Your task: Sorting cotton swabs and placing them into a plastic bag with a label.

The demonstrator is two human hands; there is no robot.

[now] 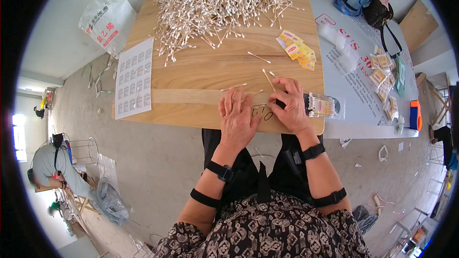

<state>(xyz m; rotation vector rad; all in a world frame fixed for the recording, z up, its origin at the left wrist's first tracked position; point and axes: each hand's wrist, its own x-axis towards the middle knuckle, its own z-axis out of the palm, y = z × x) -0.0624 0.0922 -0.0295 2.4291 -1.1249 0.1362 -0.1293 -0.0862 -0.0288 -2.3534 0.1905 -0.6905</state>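
My left hand [235, 117] lies at the table's near edge with its fingers stretched out over the wood. Loose cotton swabs [234, 87] lie by its fingertips, and a few more sit between my two hands. My right hand [289, 105] is closed, fingers bent in toward the thumb; what they pinch, if anything, is too small to make out. One cotton swab [268, 80] slants out just beyond its fingers, and another [259, 57] lies farther up. Right beside that hand is a clear packet of cotton swabs [322, 105] with a yellow card, over a dark object.
A large heap of cotton swabs [220, 9] covers the far table. Yellow cards [299, 50] lie at right, a printed sheet [134, 79] at left. The grey side table [354, 95] bears filled packets [382, 76], bags and an orange-and-blue tool [415, 115]. Another person [52, 160] is at far left.
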